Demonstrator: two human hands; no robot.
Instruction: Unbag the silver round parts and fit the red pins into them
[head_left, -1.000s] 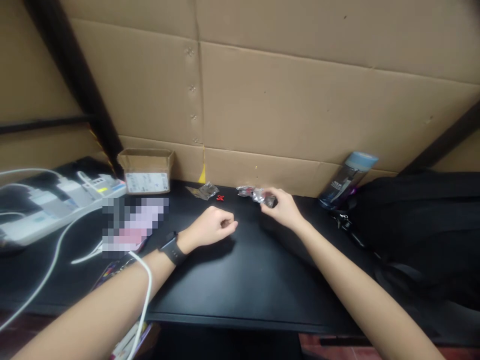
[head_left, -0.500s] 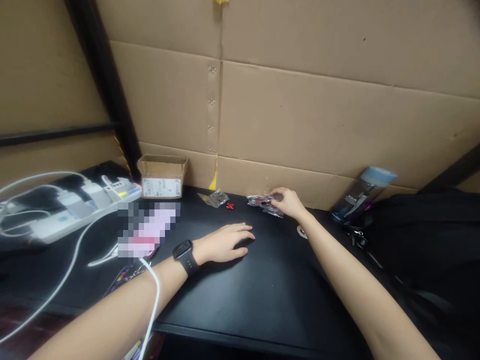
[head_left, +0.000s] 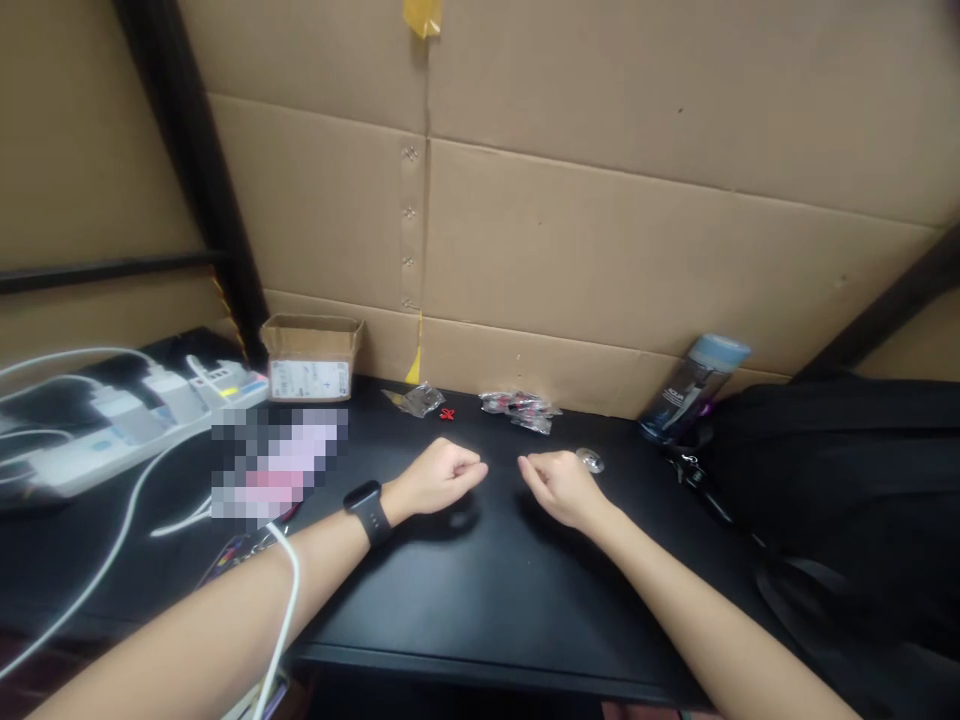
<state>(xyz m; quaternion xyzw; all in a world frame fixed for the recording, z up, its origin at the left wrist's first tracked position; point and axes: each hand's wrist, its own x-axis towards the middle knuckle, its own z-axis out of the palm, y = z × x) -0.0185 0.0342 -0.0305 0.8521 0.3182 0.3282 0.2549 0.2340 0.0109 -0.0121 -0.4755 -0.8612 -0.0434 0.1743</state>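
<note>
My left hand [head_left: 444, 476], with a dark watch [head_left: 367, 510] on its wrist, hovers over the black table with its fingers pressed together. Facing it across a small gap is my right hand [head_left: 564, 488], fingers also curled closed. Whatever either hand may hold is too small or hidden to make out. Behind them lie several small clear plastic packets [head_left: 519, 406] with red bits inside. A small red cross-shaped piece [head_left: 448, 414] rests beside a crumpled clear wrapper [head_left: 421, 401]. Just past my right hand sits a small round clear object [head_left: 591, 460].
An open cardboard box [head_left: 311, 375] stands at the back left, near a white power strip [head_left: 142, 430] with plugs and cables. A white cable [head_left: 287, 590] crosses my left forearm. A bottle [head_left: 690, 390] leans by a black bag [head_left: 840, 500] at right.
My right hand has come back from the plastic packets towards my left hand, with its fingers closed. My left hand's fingers, stretched out before, have closed. The view has shifted slightly.
</note>
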